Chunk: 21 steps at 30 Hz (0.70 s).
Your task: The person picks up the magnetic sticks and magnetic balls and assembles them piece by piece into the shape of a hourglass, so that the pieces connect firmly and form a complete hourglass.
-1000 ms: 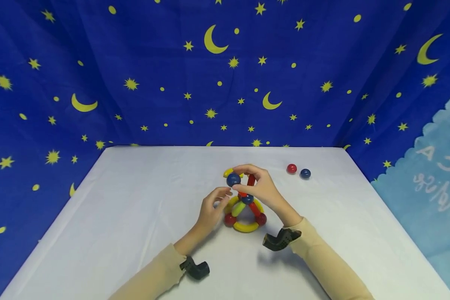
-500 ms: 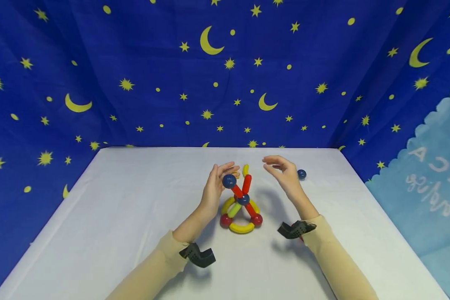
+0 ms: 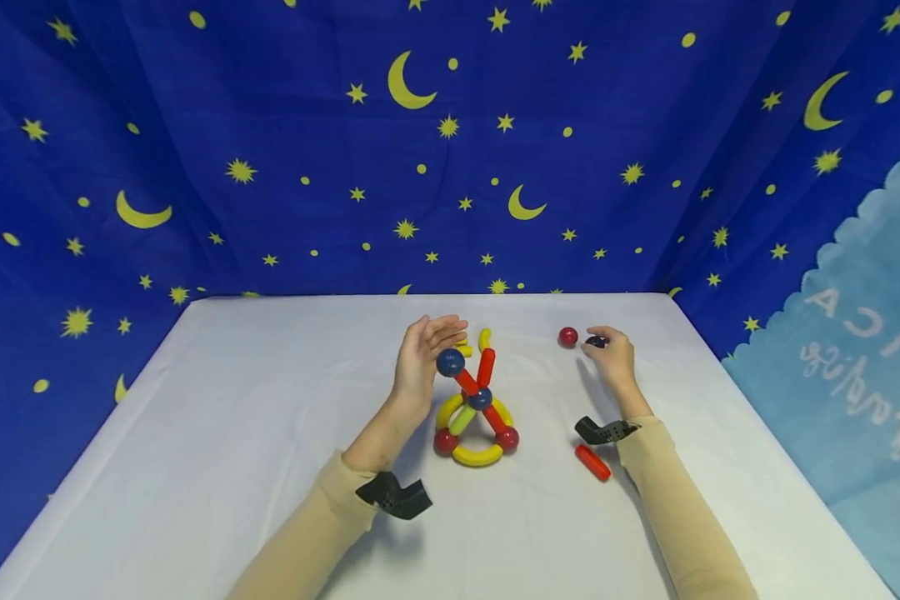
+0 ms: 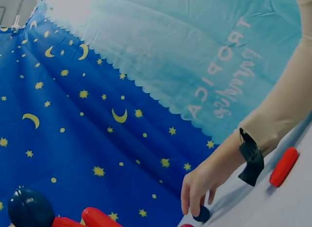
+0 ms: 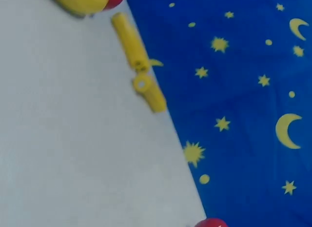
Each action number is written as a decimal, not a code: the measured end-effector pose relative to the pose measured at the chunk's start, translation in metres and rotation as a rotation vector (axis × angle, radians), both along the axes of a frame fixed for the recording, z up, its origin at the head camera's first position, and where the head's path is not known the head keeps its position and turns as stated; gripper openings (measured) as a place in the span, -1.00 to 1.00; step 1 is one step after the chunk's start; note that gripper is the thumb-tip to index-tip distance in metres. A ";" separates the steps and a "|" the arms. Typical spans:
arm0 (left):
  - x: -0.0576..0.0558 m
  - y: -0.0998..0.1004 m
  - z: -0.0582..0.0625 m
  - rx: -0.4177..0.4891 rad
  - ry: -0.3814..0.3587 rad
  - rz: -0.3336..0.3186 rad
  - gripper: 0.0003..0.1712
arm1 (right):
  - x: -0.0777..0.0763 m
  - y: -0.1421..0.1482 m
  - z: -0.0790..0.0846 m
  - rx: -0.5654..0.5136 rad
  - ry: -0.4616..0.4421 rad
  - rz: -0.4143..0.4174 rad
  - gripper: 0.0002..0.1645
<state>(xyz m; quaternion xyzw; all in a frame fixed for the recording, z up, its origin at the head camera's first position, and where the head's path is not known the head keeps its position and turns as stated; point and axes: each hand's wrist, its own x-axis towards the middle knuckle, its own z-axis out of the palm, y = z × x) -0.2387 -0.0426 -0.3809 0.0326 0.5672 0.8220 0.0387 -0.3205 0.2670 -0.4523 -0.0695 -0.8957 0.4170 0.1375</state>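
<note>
A toy structure stands mid-table: a base ring of yellow curved pieces [image 3: 477,456] and red balls [image 3: 507,439], with rods leaning up to a central blue ball [image 3: 480,398]. Two red rods [image 3: 487,368] jut upward from it, one tipped by a large blue ball [image 3: 450,362]. My left hand [image 3: 414,367] is beside that tip ball, its fingers extended behind it. Farther right, my right hand [image 3: 615,357] pinches a loose dark blue ball [image 3: 596,342] at the table; the left wrist view shows fingertips at this ball [image 4: 202,215].
A loose red ball [image 3: 567,337] lies just left of the right hand. One red rod [image 3: 592,462] rests below the right wrist. Behind the structure lie yellow curved pieces [image 3: 484,339], also in the right wrist view. A starry blue curtain [image 3: 307,125] borders the table's back.
My right hand has let go of the structure's upper part and moved right to the loose blue ball. The left hand has moved up beside the tip ball, its fingers straightened.
</note>
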 end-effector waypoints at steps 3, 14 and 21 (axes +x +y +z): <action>0.004 0.003 0.000 0.053 -0.006 0.156 -0.52 | -0.002 0.003 -0.006 -0.004 -0.041 0.003 -0.54; 0.010 0.011 -0.009 -0.130 0.314 0.215 -0.74 | 0.008 -0.025 0.021 -0.115 0.071 0.025 -0.53; -0.010 -0.015 -0.010 -0.497 0.775 0.036 -0.49 | 0.043 -0.080 0.064 -0.306 0.092 0.360 -0.50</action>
